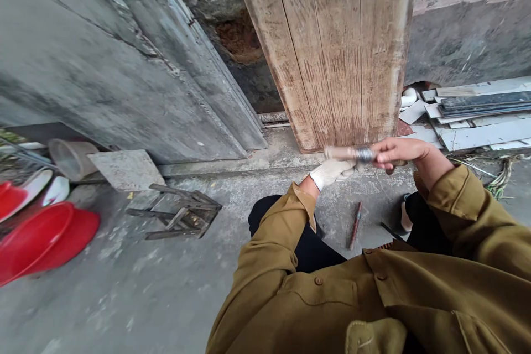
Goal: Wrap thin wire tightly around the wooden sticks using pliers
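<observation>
My right hand [400, 152], bare, is closed around a stick-like tool [344, 153] with a pale brown body and a silvery, wire-like band. The tool lies roughly level and is blurred by motion, so its kind is unclear. Just below it is my left hand [329, 173] in a white knitted glove, its fingers curled; what they hold is hidden. Both hands are in front of the lower edge of a worn wooden plank panel [332, 66], which leans on the wall. On the concrete between my feet lies a thin reddish-brown rod [355, 225].
A small wooden stool [182, 213] lies on its side to the left. Farther left are red basins [50, 243], a translucent bucket [72, 157] and a square tile [128, 168]. Grey boards [166, 77] lean on the wall. Stacked strips [489, 113] lie at right.
</observation>
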Demonstrator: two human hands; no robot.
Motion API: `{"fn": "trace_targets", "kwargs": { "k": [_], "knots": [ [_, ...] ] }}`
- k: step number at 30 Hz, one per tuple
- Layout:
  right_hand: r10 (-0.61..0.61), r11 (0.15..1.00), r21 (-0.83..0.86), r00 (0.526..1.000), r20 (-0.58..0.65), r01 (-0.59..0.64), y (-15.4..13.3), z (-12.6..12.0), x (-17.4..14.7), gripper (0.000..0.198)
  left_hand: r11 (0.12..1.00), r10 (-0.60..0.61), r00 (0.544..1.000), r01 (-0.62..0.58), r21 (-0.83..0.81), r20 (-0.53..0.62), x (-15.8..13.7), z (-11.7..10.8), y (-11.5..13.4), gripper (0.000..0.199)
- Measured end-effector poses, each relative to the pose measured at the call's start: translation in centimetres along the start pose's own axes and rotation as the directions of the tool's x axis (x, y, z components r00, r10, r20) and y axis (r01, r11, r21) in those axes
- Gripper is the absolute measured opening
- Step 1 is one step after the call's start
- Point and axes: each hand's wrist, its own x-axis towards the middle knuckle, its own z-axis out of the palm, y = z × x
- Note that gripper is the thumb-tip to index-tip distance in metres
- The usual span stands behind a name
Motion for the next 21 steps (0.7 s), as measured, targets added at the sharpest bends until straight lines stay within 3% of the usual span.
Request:
{"fn": "trace_targets", "kwargs": {
  "k": [2, 4, 7, 9, 10, 12, 13, 14, 16, 17, 19, 21],
  "knots": [
    [-0.04, 0.999, -0.004, 0.955, -0.293, 0.041, -0.3, -0.5, -0.1, 0.049, 0.997, 0.022, 1.0, -0.023, -0.073, -0.013, 0.0, 0.5, 0.3, 0.053],
    [0.007, 1.0, -0.02, 0.885, -0.465, -0.018, -0.2, -0.7, 0.5, 0.047, 0.994, 0.043, 0.999, -0.045, -0.102, -0.021, -0.2, 0.8, 0.7, 0.054],
    [0.135, 0.973, -0.068, 0.776, -0.616, -0.222, 0.3, -0.4, 2.1, 0.035, 0.998, 0.043, 0.999, -0.043, -0.04, -0.007, -1.1, 0.7, 1.5, 0.043],
    [0.168, 0.885, -0.203, 0.694, -0.7, -0.419, 0.6, 0.2, 2.9, 0.025, 0.999, 0.028, 1.0, -0.028, 0.031, 0.001, -1.8, 0.4, 2.0, 0.035],
    [0.159, 0.817, -0.294, 0.684, -0.712, -0.496, 0.8, 0.5, 3.2, 0.021, 0.997, 0.023, 1.0, -0.023, 0.071, -0.003, -2.2, 0.3, 2.1, 0.033],
    [0.219, 0.691, -0.454, 0.762, -0.609, -0.562, 1.1, 1.0, 3.2, 0.019, 0.993, 0.011, 1.0, -0.011, 0.117, -0.003, -2.6, -0.1, 2.2, 0.03],
    [0.315, 0.668, -0.5, 0.818, -0.481, -0.551, 1.2, 1.2, 3.1, 0.017, 0.992, 0.006, 1.0, -0.006, 0.124, 0.0, -2.6, -0.2, 2.2, 0.029],
    [0.421, 0.682, -0.512, 0.852, -0.311, -0.523, 1.3, 1.3, 2.8, 0.015, 0.993, -0.002, 1.0, 0.001, 0.12, 0.007, -2.5, -0.2, 2.0, 0.028],
    [0.524, 0.779, -0.434, 0.85, 0.055, -0.453, 1.3, 1.3, 2.1, 0.011, 0.998, -0.02, 0.999, 0.018, 0.06, 0.033, -1.9, -0.1, 1.6, 0.027],
    [0.494, 0.839, -0.361, 0.848, 0.191, -0.407, 1.1, 1.2, 1.6, 0.018, 1.0, -0.026, 0.999, 0.026, -0.002, 0.047, -1.5, 0.1, 1.3, 0.027],
    [0.321, 0.942, -0.194, 0.898, 0.3, -0.272, 0.3, 0.8, 0.5, 0.037, 0.987, -0.026, 0.997, 0.036, -0.154, 0.067, -0.5, 0.6, 0.7, 0.032],
    [0.126, 0.991, -0.065, 0.981, 0.15, -0.118, -0.7, 0.3, -0.4, 0.046, 0.967, -0.012, 0.998, 0.028, -0.253, 0.064, 0.2, 1.0, 0.1, 0.042]
  ]
}}
